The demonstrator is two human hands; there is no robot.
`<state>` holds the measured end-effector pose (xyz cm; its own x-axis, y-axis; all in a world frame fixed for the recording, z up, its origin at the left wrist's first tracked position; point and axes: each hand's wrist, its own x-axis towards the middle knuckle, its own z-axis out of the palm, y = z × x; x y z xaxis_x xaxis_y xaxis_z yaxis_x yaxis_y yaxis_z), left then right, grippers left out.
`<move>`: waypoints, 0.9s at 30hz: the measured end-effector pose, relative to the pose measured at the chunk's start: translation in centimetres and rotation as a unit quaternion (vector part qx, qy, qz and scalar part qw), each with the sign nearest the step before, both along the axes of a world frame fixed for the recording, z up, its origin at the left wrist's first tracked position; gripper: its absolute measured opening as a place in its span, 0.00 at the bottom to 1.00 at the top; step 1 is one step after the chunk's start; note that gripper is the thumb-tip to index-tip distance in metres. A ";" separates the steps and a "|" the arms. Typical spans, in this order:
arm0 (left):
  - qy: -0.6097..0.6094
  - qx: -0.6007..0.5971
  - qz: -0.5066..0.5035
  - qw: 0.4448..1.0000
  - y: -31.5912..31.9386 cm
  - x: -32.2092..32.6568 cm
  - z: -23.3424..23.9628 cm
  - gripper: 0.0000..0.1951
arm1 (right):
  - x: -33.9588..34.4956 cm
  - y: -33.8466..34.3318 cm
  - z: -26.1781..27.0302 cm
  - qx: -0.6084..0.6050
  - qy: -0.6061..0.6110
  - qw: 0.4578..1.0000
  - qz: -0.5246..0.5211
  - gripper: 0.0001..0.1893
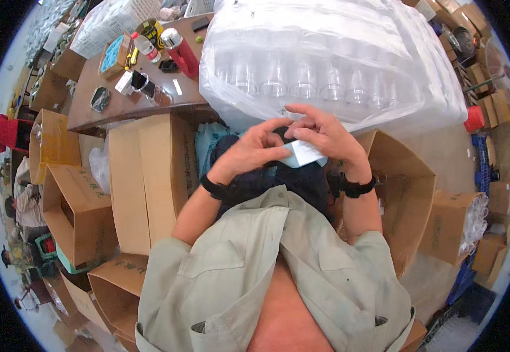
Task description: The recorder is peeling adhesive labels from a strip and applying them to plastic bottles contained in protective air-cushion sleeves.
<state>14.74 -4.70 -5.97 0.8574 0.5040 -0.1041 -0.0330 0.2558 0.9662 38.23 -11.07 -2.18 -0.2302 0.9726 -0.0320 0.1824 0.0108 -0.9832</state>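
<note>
A small light-blue folded piece (296,158) with a white printed label (308,152) is between my two hands, above my lap. My left hand (259,147) pinches its left end between thumb and finger. Over its right part lies my right hand (325,132), thumb and fingers bent near the label; how firmly it holds is hard to tell. Both wrists wear black bands. Just beyond my hands stands a large plastic-wrapped stack of clear glasses (303,83).
A brown table (122,105) at the upper left carries a red thermos (182,55), a plastic bottle (146,47) and a blue-filled carton (113,57). Cardboard boxes flank me, a tall one (142,176) left and an opened one (404,189) right. Several people sit at the far left.
</note>
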 end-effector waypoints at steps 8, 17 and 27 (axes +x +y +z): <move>0.077 0.089 0.018 0.993 3.4 -3.6 0.5 0.34 | 1.1 -0.9 -1.7 -0.071 0.036 0.997 -0.004 0.31; 0.137 0.327 0.224 0.908 -1.1 -1.4 -0.6 0.22 | 0.3 -1.0 -4.7 -0.117 0.087 0.987 -0.062 0.30; 0.190 0.171 0.150 0.955 -3.9 0.9 -3.0 0.21 | -2.2 -1.1 -8.1 -0.072 0.115 0.990 -0.038 0.28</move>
